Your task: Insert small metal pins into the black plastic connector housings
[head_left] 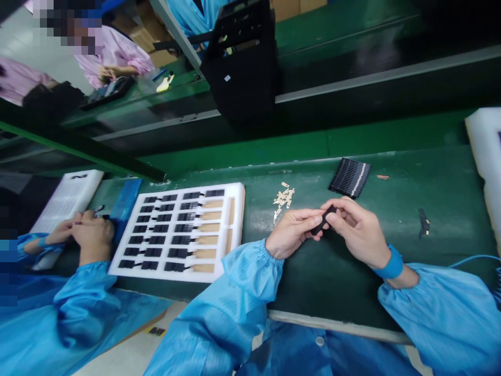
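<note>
Between my two hands is a small black rectangular part [323, 220], held tilted above the green bench. My left hand [294, 230] pinches its lower left end, thumb on top. At the upper right end, the thumb and fingers of my right hand [354, 227] close on the same part. Just beyond my hands lies a stack of black slatted strips [349, 176] with a pale line across it. Small pale metal-like tabs [284, 198] are scattered to the left of that stack. My fingers partly cover the held part, so its details are hidden.
A white foam tray [168, 230] with rows of black parts lies to my left. Past it, a co-worker's hands [92, 232] work by a blue strip [126, 206]. A dark flat piece [424, 223] lies right; white foam [485, 141] stands at the far right edge.
</note>
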`<state>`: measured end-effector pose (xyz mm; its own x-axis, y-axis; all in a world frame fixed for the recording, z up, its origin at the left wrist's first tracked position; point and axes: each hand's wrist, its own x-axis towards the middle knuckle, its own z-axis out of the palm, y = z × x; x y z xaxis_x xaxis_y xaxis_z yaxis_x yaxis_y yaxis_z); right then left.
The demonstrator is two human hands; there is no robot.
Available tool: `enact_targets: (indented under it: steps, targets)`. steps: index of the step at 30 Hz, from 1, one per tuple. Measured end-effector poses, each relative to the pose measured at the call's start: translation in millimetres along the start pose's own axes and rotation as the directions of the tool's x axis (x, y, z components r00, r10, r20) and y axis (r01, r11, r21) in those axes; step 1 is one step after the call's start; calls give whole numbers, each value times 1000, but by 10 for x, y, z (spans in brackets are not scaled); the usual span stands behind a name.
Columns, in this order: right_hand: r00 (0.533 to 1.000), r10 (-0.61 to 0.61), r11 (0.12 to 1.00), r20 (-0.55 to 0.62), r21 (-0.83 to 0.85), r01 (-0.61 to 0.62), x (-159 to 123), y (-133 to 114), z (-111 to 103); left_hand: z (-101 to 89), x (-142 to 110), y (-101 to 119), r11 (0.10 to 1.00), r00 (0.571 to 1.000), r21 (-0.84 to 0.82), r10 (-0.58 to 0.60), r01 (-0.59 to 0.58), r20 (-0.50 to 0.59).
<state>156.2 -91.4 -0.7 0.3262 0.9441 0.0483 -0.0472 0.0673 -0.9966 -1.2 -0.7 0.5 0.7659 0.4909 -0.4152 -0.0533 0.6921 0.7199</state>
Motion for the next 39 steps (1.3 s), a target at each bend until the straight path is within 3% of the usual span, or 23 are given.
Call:
enact_targets:
  steps: [8, 14, 17, 21, 26, 30, 34, 39]
  targets:
    - [990, 115, 930, 86, 342, -137, -54, -26, 12, 20, -29, 15, 997, 998, 83, -16, 11, 60]
    - [957, 238, 874, 167, 393, -286, -10, -57, -20, 15, -29, 31, 992, 998, 126, -16, 9, 57]
    - [952, 255, 898, 167, 324, -297, 14, -4, -60, 22, -14, 50, 990, 1000, 139, 23, -26, 21]
    - [984, 139, 955, 112, 246, -163, 22, 51, -81, 29, -7, 48, 993, 999, 113, 40, -39, -4]
    - [973, 206, 940, 102, 255, -225, 26, 31, -85, 47, -11, 22, 989, 999, 137, 48, -48, 3]
    - [998, 52, 999, 26, 2, -52, 35, 6, -111, 64, 17, 0, 961, 978, 209, 199, -181, -68]
    - [993, -119, 953, -9, -282, 112, 33, 10, -100, 87, 39, -42, 907, 935, 301, 339, -293, -109]
    - [987, -157, 916, 41, -366, 161, 25, 8, -79, 76, 40, -89, 797, 882, 466, 466, -385, -67]
